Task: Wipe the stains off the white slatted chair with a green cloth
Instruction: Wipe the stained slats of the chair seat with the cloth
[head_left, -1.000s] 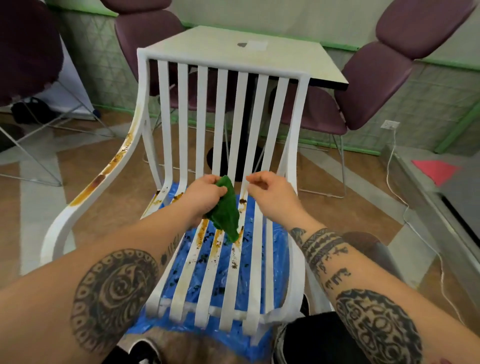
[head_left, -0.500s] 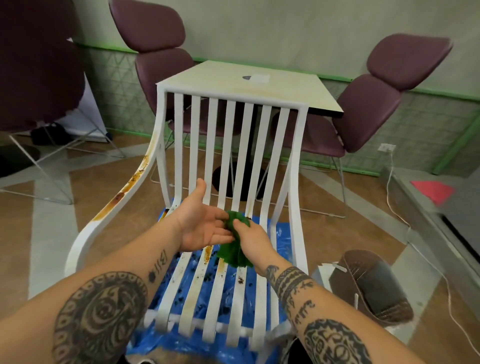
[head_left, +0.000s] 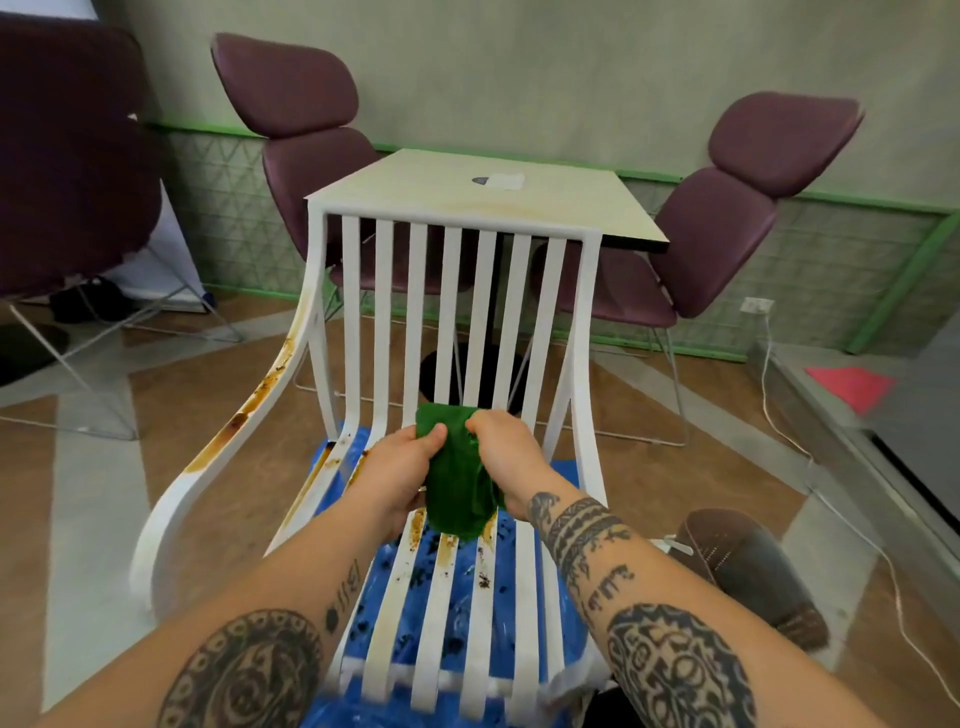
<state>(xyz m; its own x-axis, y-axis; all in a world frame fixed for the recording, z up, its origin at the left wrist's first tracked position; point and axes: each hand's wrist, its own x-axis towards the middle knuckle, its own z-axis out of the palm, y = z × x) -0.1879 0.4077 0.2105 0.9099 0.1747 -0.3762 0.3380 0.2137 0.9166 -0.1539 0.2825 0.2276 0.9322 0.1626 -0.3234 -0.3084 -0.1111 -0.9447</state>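
The white slatted chair (head_left: 447, 312) stands right in front of me. Brown stains run down its left armrest (head_left: 244, 410) and spot the seat slats (head_left: 447, 556). A green cloth (head_left: 457, 488) hangs bunched over the back of the seat. My left hand (head_left: 400, 473) grips its left side with the thumb on top. Its upper right part is pinched in my right hand (head_left: 504, 447). The cloth's lower end droops onto the stained slats.
Blue plastic sheeting (head_left: 498, 597) lies under the chair. A pale square table (head_left: 488, 192) and two maroon chairs (head_left: 291, 119) stand behind it. A brown basket (head_left: 748, 566) sits on the floor at right, near a white cable (head_left: 779, 431).
Both hands have closed on the cloth and lifted it a little toward the seat back. My view has tilted up, showing more of the wall and table.
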